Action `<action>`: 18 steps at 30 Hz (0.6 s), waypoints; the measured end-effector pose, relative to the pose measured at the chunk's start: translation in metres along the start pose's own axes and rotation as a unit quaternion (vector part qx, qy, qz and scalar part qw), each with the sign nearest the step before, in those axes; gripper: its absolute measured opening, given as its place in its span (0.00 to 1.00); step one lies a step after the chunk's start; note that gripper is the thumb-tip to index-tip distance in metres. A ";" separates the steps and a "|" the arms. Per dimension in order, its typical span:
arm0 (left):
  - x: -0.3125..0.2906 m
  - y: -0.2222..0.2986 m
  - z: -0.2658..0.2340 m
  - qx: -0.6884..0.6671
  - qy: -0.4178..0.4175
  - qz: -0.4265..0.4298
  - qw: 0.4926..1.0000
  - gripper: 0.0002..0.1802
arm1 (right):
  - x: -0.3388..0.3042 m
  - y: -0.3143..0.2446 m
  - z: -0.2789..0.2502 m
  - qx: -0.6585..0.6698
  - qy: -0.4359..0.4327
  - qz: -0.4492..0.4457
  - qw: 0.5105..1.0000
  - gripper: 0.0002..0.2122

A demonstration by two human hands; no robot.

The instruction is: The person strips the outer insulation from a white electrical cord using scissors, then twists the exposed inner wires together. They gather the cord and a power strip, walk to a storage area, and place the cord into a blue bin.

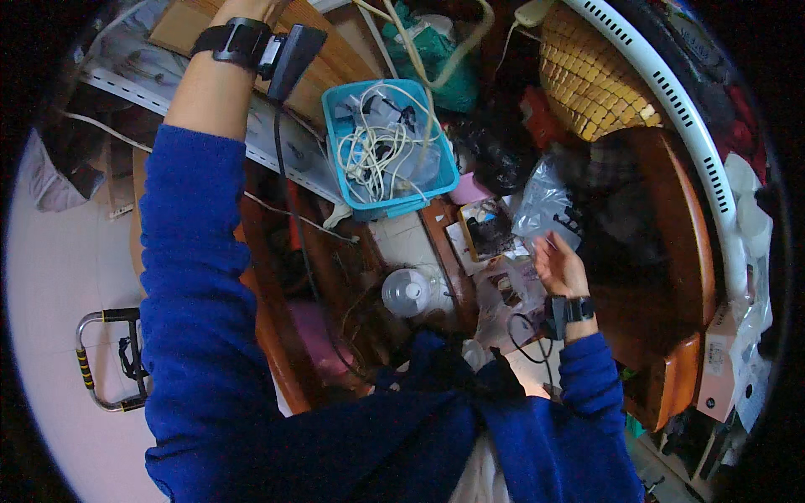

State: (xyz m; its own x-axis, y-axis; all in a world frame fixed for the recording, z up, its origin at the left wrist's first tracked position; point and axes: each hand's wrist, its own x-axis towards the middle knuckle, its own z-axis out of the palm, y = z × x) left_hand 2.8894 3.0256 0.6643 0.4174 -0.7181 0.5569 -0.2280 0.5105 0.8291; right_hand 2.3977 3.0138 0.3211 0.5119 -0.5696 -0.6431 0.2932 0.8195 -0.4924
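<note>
My left arm reaches to the top edge, where only a small part of my left hand shows; its fingers are out of the picture. On that wrist sits a black strap with a dark device, and a black cable hangs from it. My right hand is at the right of centre, fingers loosely bent and apart, with nothing visible in them. Its fingertips are beside the lower end of a clear plastic bag; whether they touch it I cannot tell. Another strapped device is on the right wrist.
A blue plastic basket holds tangled white cables. Below it are a clear round container and a small open box. A gold tiled object, a curved white frame and brown wooden furniture flank the right side.
</note>
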 end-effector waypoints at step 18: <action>-0.231 -0.316 -0.077 0.395 0.022 -0.370 0.841 0.08 | -0.068 0.058 -0.106 0.045 0.189 -0.035 0.980 0.09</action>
State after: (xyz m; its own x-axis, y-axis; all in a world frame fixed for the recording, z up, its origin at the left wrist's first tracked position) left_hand 2.9330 3.0668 0.2692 0.7299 -0.6741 -0.1134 -0.3979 -0.5539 0.7313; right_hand 2.2945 3.0934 0.2736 0.1574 -0.5935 -0.7893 0.3951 0.7703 -0.5005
